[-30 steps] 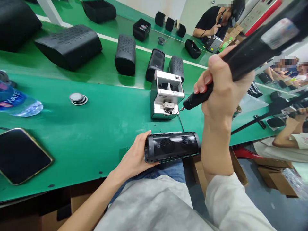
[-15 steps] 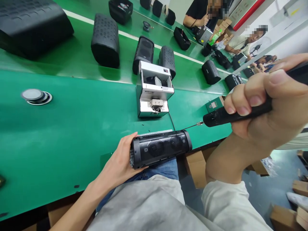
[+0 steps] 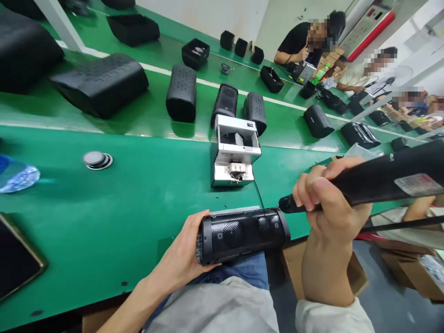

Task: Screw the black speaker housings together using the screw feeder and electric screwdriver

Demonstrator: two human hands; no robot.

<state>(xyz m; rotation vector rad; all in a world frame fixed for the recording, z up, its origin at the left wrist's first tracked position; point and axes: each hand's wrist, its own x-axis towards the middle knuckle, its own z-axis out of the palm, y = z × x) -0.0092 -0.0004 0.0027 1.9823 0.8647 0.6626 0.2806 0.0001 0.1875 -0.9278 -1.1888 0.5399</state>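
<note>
Head view: driver tip at speaker end

Left hand (image 3: 180, 259) is gripping the black speaker (image 3: 243, 233), lying at the green bench (image 3: 138, 208) edge. Right hand (image 3: 329, 203) is closing tight around the electric screwdriver (image 3: 381, 178), its tip meeting the speaker's right end.

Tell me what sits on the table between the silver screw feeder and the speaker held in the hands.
Head view: only bare green table lies between the screw feeder and the speaker, apart from the feeder's thin black cable running down toward the speaker.
</note>
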